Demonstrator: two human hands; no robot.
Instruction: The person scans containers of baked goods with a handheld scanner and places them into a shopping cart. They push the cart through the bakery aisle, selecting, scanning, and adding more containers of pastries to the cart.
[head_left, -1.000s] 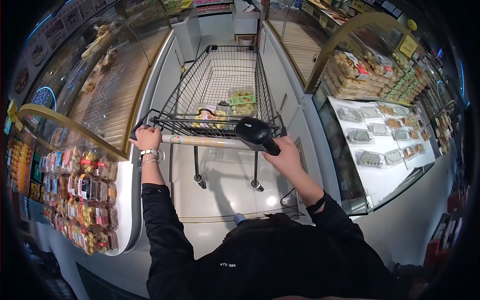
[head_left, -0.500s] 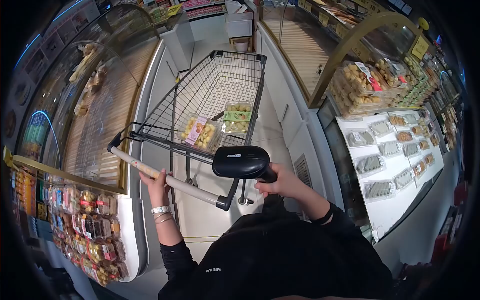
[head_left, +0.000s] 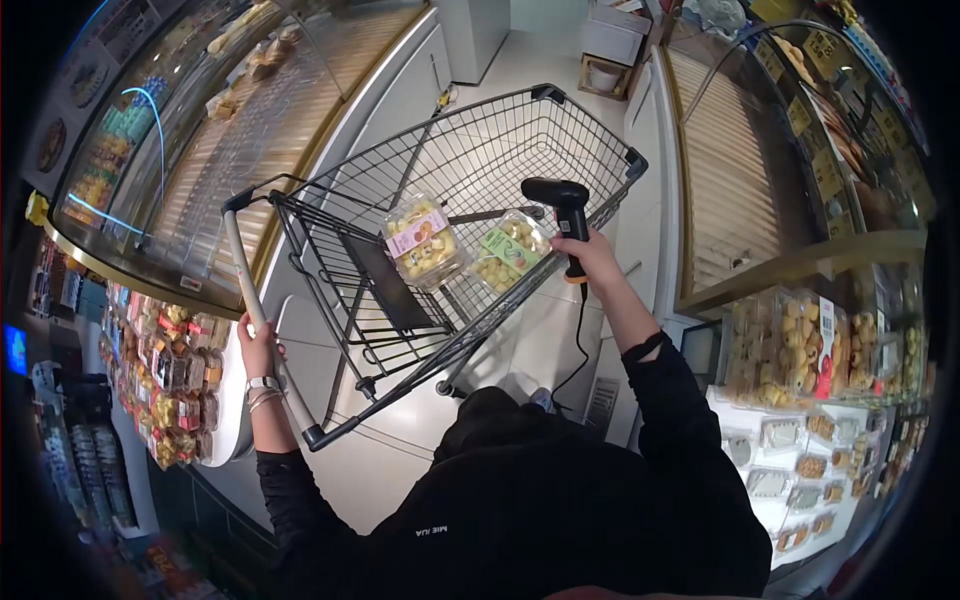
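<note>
While our left grip is curled around the long grey bar of the black wire cart, our right grip is wrapped around a black plastic gun-shaped scanner, near a clear plastic box with a green label; we see that box in the cart, just beside another clear box with a pink label

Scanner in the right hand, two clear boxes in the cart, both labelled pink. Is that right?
Not both pink: the head view shows one pink label and one green label. The rest stands: scanner in the right hand, both boxes in the cart.
</note>
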